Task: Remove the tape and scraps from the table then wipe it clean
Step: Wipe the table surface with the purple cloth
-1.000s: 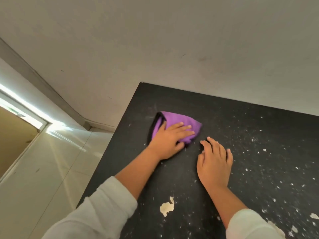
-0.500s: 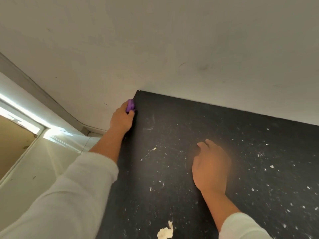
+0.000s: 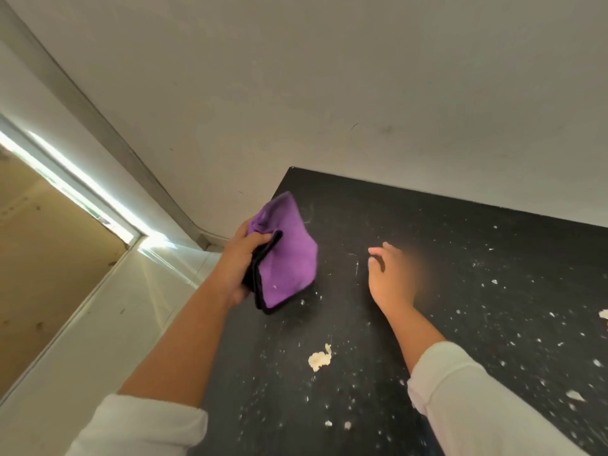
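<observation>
A matte black table (image 3: 460, 258) is filling the right half of the view, its flat top meeting a plain off-white wall (image 3: 329, 93) along the far edge. The dark surface is showing fine pale scratches and is carrying a scatter of small white flecks (image 3: 513, 343), thicker toward the right. One larger cream scrap (image 3: 318, 359), lumpy and ragged at its edges, is lying on the table between the two forearms, well apart from both hands.

The left hand (image 3: 238, 268) is clenching a folded purple cloth (image 3: 286, 258) at the table's left edge. The cloth is looking soft and napped like microfibre, with a black stitched border running down its folded side; it is standing roughly upright, its lower corner close to the tabletop, though contact there is hard to judge. The fingers are wrapping round the black-edged fold, the thumb pressing on top.

The right hand (image 3: 391, 278) is resting on the table beside the cloth but apart from it, fingers loosely curled and holding nothing; its far side is blurred. White sleeves (image 3: 477, 406) are covering both arms below the elbow, and a pale glossy floor (image 3: 98, 340) is lying to the left
</observation>
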